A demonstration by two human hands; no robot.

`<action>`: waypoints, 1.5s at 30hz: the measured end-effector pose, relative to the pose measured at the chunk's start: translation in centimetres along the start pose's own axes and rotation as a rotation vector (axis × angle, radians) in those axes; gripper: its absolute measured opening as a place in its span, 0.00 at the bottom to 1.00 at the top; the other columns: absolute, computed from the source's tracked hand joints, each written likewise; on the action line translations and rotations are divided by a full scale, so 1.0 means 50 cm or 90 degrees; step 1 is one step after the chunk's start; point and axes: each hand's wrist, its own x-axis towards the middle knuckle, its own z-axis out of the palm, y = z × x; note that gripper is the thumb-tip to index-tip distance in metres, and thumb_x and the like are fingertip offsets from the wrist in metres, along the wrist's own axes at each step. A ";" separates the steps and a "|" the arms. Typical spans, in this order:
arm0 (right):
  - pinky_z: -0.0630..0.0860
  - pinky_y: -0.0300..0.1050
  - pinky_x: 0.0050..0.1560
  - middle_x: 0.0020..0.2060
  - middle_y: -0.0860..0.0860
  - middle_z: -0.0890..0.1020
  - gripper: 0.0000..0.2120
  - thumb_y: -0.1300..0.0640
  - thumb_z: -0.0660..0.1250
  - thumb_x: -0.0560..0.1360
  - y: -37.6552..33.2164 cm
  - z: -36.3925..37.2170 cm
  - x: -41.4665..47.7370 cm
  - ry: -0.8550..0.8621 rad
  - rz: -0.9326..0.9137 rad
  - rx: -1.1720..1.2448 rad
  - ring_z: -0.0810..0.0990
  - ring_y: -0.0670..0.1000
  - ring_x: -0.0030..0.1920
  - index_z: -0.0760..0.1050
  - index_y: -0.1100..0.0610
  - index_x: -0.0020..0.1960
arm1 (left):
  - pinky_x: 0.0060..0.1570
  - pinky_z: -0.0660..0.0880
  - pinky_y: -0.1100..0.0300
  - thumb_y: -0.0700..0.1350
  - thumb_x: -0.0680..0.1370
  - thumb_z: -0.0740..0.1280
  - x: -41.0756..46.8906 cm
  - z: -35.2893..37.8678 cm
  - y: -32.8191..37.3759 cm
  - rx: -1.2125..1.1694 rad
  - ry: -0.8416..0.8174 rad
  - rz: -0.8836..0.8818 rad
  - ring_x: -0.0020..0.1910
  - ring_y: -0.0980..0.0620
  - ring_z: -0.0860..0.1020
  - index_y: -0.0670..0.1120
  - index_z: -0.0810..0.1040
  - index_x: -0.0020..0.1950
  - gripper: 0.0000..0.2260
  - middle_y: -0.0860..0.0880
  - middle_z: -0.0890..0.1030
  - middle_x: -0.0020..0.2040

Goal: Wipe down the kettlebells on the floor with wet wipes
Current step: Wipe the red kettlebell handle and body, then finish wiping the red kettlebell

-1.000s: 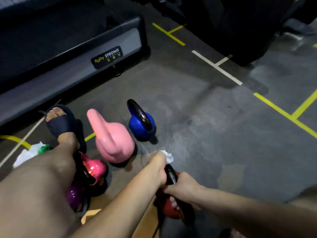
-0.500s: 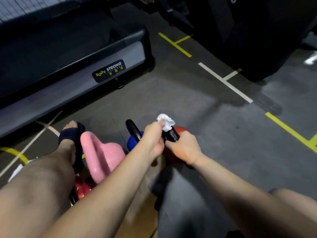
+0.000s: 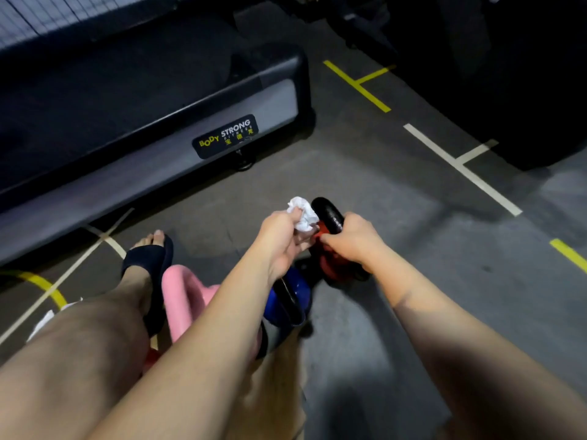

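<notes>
Red kettlebell (image 3: 333, 265) held just beyond blue kettlebell (image 3: 303, 289) and pink kettlebell (image 3: 181, 300), seemingly clear of floor (image 3: 413, 249). Right grip (image 3: 355, 242) curled fully round its black handle (image 3: 328, 214); left grip (image 3: 279, 239) pinching crumpled wipe (image 3: 301, 214), touching handle's near side. Best done holding steady, rubbing round whole handle, then down red body. Grey floor, painted with yellow and white lines (image 3: 359, 87); treadmill (image 3: 158, 122) at left.

We see a grey concrete floor (image 3: 397, 201) in dim light, marked with yellow tape lines (image 3: 357, 85) and a white line (image 3: 460, 168) running diagonally. On the left stands a treadmill (image 3: 143, 173) bearing a "BODY STRONG FITNESS" label (image 3: 225, 136). A wire grid (image 3: 28, 20) shows beyond it. Dark equipment (image 3: 508, 90) fills the upper right.
</notes>
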 end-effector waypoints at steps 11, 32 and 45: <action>0.71 0.53 0.66 0.69 0.59 0.75 0.41 0.43 0.69 0.76 0.028 0.003 -0.038 0.057 -0.064 -0.022 0.73 0.62 0.68 0.51 0.48 0.81 | 0.58 0.78 0.48 0.42 0.82 0.59 -0.079 -0.005 -0.025 0.161 0.024 0.037 0.54 0.40 0.83 0.48 0.77 0.39 0.13 0.43 0.80 0.44; 0.69 0.37 0.68 0.65 0.47 0.80 0.23 0.52 0.68 0.79 -0.022 -0.113 -0.643 0.043 -0.353 0.106 0.79 0.45 0.62 0.71 0.49 0.73 | 0.36 0.74 0.58 0.41 0.77 0.72 -0.694 -0.102 0.036 0.323 0.124 0.473 0.32 0.55 0.78 0.45 0.80 0.45 0.03 0.49 0.82 0.36; 0.83 0.52 0.50 0.43 0.48 0.86 0.12 0.53 0.66 0.72 -0.333 -0.145 -0.731 0.148 -0.465 0.431 0.85 0.49 0.45 0.83 0.48 0.54 | 0.43 0.81 0.48 0.43 0.66 0.69 -0.733 -0.144 0.300 0.505 0.244 0.530 0.41 0.42 0.82 0.50 0.76 0.40 0.05 0.44 0.84 0.43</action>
